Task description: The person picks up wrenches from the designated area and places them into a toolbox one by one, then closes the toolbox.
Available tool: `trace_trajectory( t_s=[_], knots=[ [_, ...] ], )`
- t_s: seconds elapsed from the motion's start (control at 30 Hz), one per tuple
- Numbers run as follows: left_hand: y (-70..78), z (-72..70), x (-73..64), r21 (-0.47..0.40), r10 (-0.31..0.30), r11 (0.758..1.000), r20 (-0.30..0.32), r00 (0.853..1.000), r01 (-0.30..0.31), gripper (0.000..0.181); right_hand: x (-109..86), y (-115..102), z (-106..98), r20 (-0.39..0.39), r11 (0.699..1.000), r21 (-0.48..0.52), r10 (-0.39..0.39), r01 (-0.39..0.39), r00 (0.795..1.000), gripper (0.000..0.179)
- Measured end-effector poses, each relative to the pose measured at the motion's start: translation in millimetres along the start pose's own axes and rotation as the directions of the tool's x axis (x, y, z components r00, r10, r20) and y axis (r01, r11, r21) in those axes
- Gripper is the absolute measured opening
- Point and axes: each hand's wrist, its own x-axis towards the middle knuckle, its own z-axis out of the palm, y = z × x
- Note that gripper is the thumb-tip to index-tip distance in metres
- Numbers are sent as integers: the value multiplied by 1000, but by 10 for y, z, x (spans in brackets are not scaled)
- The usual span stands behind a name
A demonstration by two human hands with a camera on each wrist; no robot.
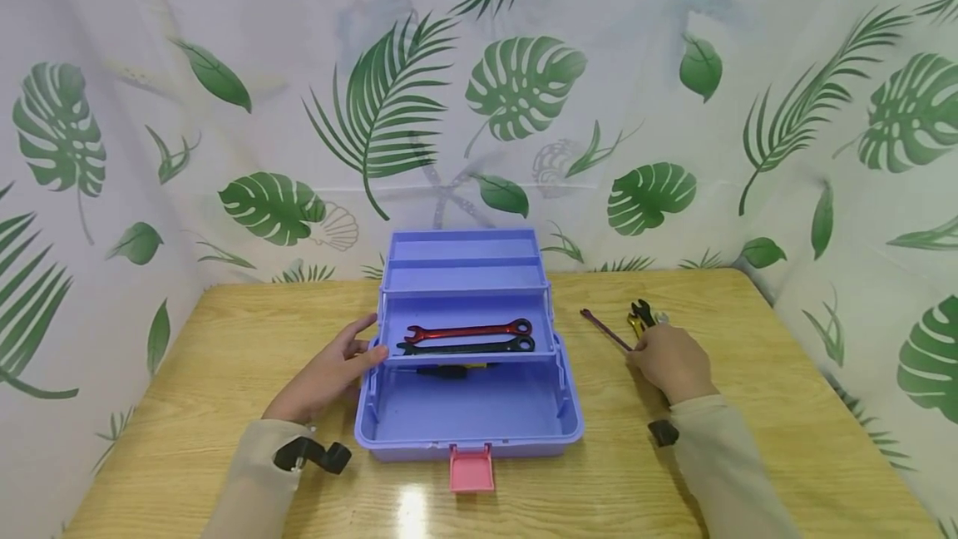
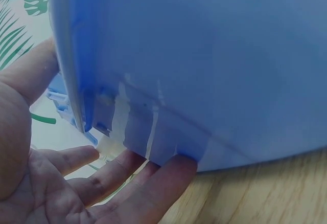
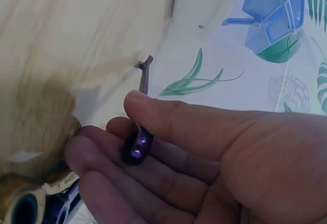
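Observation:
An opened lavender toolbox (image 1: 467, 445) stands on the table, its tiered tray (image 1: 464, 277) raised at the back. My left hand (image 1: 329, 373) grips its left side, thumb over the tray's edge and fingers along the outer wall; the left wrist view shows the fingertips against that wall (image 2: 245, 70). My right hand (image 1: 674, 363) pinches a purple wrench (image 1: 604, 328) between thumb and fingers; its ring end (image 3: 138, 144) lies over the fingers. A red wrench (image 1: 467, 330) and a dark green wrench (image 1: 467, 347) lie side by side in the lower tray.
Beyond my right hand lie a black wrench (image 1: 642, 312), a yellow wrench (image 1: 635, 323) and a silver one (image 1: 662, 318), partly hidden. A black-handled tool (image 1: 443, 372) lies beneath the tray. The pink latch (image 1: 471, 472) hangs open. Leaf-printed cloth (image 1: 524, 190) rises behind the table.

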Motion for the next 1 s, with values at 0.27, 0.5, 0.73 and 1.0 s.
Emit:
trace_trajectory(
  t_s=[0.27,0.5,0.73,1.0],
  knots=[
    [-26,-4,20,3,10,1000,2,1000,-10,78,3,-5,4,12,1000,-3,6,-6,1000,20],
    [-45,-8,28,14,3,1000,-15,1000,-3,79,-1,-6,27,-12,1000,11,-8,8,1000,22],
    [-35,-13,25,9,16,1000,-9,1000,-16,77,27,-17,46,-121,998,33,-53,57,991,19],
    [-48,-10,31,17,12,1000,-15,1000,-12,77,49,-50,-3,-402,989,100,-57,106,914,24]
  ],
)
